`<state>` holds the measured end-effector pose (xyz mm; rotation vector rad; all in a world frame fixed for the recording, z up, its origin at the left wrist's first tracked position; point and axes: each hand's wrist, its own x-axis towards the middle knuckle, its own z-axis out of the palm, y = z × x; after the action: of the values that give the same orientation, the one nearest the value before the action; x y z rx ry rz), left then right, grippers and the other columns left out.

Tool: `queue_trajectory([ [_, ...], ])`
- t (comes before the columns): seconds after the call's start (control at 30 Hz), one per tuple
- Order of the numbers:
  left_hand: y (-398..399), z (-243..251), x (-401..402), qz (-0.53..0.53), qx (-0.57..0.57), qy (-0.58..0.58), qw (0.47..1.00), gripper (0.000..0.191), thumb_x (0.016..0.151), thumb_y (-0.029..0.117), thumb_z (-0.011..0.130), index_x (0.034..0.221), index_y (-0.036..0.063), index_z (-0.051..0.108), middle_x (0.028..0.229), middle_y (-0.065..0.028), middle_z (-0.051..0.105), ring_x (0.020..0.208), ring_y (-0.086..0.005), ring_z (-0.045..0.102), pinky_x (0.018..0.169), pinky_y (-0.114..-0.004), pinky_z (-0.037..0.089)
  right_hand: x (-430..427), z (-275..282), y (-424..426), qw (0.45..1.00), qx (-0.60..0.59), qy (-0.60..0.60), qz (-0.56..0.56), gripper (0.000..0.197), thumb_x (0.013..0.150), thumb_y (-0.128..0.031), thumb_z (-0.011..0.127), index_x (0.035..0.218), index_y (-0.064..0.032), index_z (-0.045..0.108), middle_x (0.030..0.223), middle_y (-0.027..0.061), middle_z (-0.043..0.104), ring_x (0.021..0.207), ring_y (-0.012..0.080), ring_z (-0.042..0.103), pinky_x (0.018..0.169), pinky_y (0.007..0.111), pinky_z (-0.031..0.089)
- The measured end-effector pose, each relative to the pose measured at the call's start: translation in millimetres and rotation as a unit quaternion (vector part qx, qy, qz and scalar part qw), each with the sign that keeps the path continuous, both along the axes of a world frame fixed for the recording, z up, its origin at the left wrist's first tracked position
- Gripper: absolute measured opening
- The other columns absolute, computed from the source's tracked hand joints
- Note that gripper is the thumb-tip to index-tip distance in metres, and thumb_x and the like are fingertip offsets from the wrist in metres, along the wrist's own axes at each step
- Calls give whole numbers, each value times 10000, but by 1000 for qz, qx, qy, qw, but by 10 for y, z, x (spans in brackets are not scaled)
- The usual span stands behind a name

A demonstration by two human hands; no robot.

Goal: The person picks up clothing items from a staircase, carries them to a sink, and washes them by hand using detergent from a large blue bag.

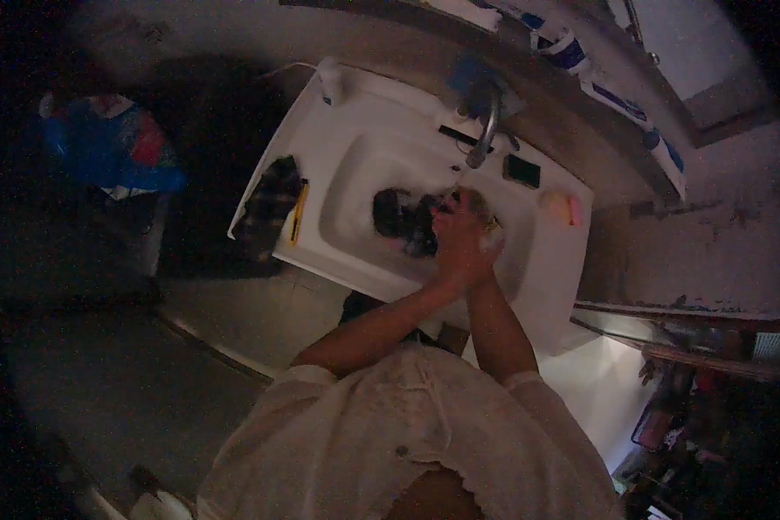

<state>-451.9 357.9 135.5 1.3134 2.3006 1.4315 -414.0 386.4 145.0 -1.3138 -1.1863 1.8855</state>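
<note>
Both hands meet over the right half of a white sink basin (pixel 351 188). My left hand (pixel 454 244) overlaps my right hand (pixel 484 250), and the dim, blurred picture hides how their fingers are placed. A dark, wet-looking item (pixel 406 218), perhaps cloth, lies in the basin against the fingers of my left hand. Something yellowish shows partly at the fingers of my right hand; its kind is unclear. Above the hands curves a metal faucet (pixel 484 140).
On the sink's rim are a dark green rectangular block (pixel 522 170), a pink object (pixel 574 210), and a yellow-and-black stick-like item (pixel 298 211) beside a dark bundle (pixel 270 195). Behind the sink runs a ledge (pixel 422 26) with several containers. Blue plastic (pixel 104 153) stands at far left.
</note>
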Motion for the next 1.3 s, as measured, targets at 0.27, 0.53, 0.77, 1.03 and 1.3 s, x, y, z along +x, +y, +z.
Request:
queue_trajectory([
  [0.27,97,-216,-1468,-137,-258,125,948,624,841,484,721,1281,54,619,1381,-190,559,1247,-386,532,1011,-603,434,-50,-438,355,985,-81,111,106,439,975,-298,649,1342,-70,572,1327,57,576,1275,179,503,983,317,473],
  [0.53,-114,-1315,-1230,135,-41,-79,987,641,908,429,675,1418,64,540,1469,-152,519,1345,-458,462,1168,-622,315,215,-862,103,918,316,-32,235,648,950,-394,703,1479,-89,486,1339,42,624,1164,211,614,985,362,500],
  [0.77,-235,-593,-857,-324,-49,42,944,476,761,308,763,1178,89,696,1342,-188,636,1328,-404,521,1212,-537,307,120,-678,295,989,-104,8,103,549,986,-397,652,1444,-113,547,1395,42,610,1200,221,603,979,380,509],
  [1.03,-290,-113,-1239,-313,-126,-76,938,451,831,293,714,1213,59,654,1218,-194,678,1172,-410,623,1031,-479,483,16,259,406,891,158,-152,396,287,976,-257,643,1164,-57,725,1116,97,737,977,211,693,866,356,553],
  [1.3,-1009,754,-1449,-82,-86,249,961,295,924,252,608,1138,57,662,1093,-179,684,1024,-358,673,875,-472,553,-99,137,347,588,499,-505,387,275,944,-266,642,979,1,693,878,180,702,851,223,681,797,416,547],
])
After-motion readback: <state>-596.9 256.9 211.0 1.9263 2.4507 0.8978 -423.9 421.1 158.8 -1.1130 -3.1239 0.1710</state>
